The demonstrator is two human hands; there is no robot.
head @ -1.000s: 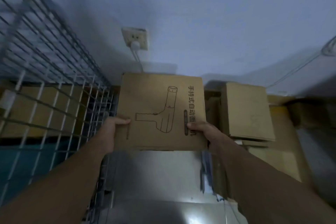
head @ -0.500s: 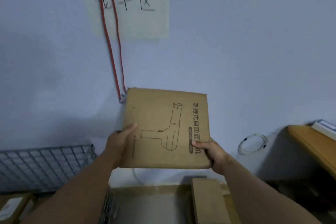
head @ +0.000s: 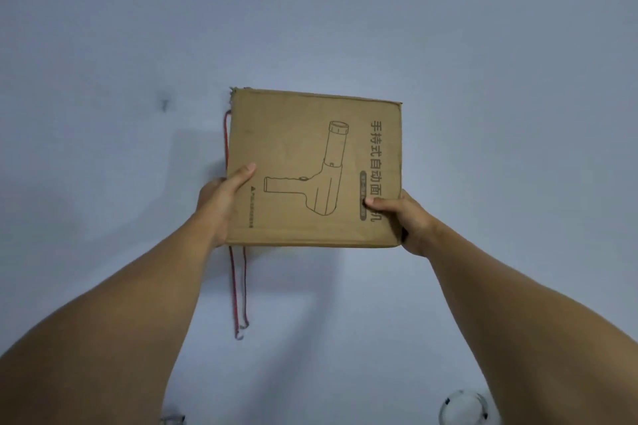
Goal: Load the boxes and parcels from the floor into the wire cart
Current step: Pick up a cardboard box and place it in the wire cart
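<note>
Now we face a bare wall (head: 483, 45), and in front of it we hold a flat cardboard box (head: 303, 148) up. Our left hand (head: 221, 203) grips its left edge, thumb over the face; our right hand (head: 400, 221) clamps the lower right corner. A red cord (head: 238, 286) hangs just behind the left grip. We judge this the carrying step: next, swing toward the cart, out of view, and lower the box in.

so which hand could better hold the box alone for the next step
Left, probably: the left hand grips the box higher up its edge, thumb well across the face; the right hand pinches only the lower corner.
</note>
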